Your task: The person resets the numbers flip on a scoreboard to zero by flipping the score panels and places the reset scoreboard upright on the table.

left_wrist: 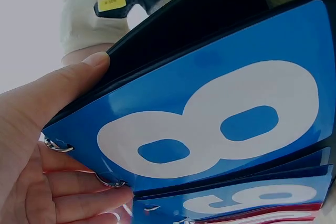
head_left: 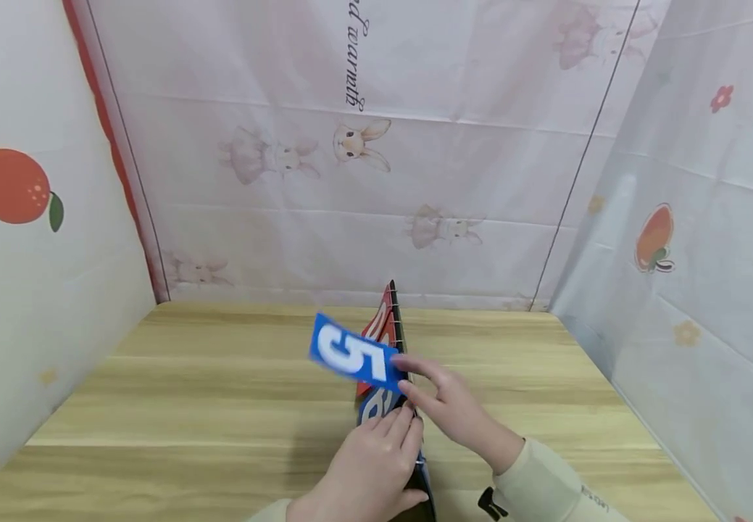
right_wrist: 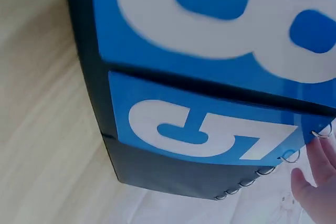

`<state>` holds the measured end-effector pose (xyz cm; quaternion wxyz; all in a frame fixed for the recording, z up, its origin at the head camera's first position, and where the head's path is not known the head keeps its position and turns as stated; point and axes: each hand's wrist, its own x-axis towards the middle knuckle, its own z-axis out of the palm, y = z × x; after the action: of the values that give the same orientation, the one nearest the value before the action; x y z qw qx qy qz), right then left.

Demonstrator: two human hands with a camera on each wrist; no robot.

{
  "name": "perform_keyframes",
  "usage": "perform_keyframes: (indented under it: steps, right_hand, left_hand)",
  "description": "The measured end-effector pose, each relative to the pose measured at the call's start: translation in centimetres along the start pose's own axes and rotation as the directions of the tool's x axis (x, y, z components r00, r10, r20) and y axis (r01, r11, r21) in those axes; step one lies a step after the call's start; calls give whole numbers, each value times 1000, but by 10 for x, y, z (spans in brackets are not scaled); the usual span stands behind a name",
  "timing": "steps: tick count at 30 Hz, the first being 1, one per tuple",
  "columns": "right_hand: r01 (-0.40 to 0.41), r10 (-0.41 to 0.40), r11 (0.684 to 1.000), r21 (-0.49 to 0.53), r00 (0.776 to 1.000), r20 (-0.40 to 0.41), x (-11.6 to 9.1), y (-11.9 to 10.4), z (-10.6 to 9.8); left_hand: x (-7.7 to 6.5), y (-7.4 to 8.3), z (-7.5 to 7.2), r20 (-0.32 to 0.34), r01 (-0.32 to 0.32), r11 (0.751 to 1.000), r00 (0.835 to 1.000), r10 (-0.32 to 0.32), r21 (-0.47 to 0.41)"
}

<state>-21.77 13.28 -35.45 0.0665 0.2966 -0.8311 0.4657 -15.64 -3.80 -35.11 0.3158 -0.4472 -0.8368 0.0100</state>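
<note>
A black tabletop flip scoreboard (head_left: 398, 319) stands on the table, its number cards hung from metal rings along the top edge. My left hand (head_left: 369, 464) grips the near part of that edge, thumb on one side and fingers by the rings, as the left wrist view shows. Below it hangs a blue card with a white 8 (left_wrist: 210, 124). My right hand (head_left: 461, 406) pinches the ring end of a blue card with a white 5 (head_left: 350, 355), thumb and index finger at its edge. That card sticks out to the left, slightly blurred. Red cards (head_left: 379, 326) hang farther back.
The scoreboard stands on a wood-grain table (head_left: 206, 391). Printed cloth walls (head_left: 383, 181) enclose it at the back and both sides. A black strap piece with a yellow label (left_wrist: 126, 3) is at the right sleeve.
</note>
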Motion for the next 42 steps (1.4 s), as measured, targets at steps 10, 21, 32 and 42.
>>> perform_keyframes:
  steps: [10, 21, 32, 42]
  right_hand:
    - [44, -38, 993, -105, 998, 54, -5, 3, 5]
    - [-554, 466, 804, 217, 813, 350, -26, 41, 6]
    - [-526, 442, 805, 274, 840, 314, -15, 35, 12]
    - [-475, 495, 762, 440, 865, 75, -26, 40, 2]
  left_hand:
    - [-3, 1, 3, 5, 16, 1000, 1000, -16, -20]
    - [0, 4, 0, 53, 4, 1000, 999, -3, -22]
    - [1, -1, -1, 62, 35, 999, 997, -35, -5]
    - [3, 0, 4, 118, 23, 998, 993, -16, -56]
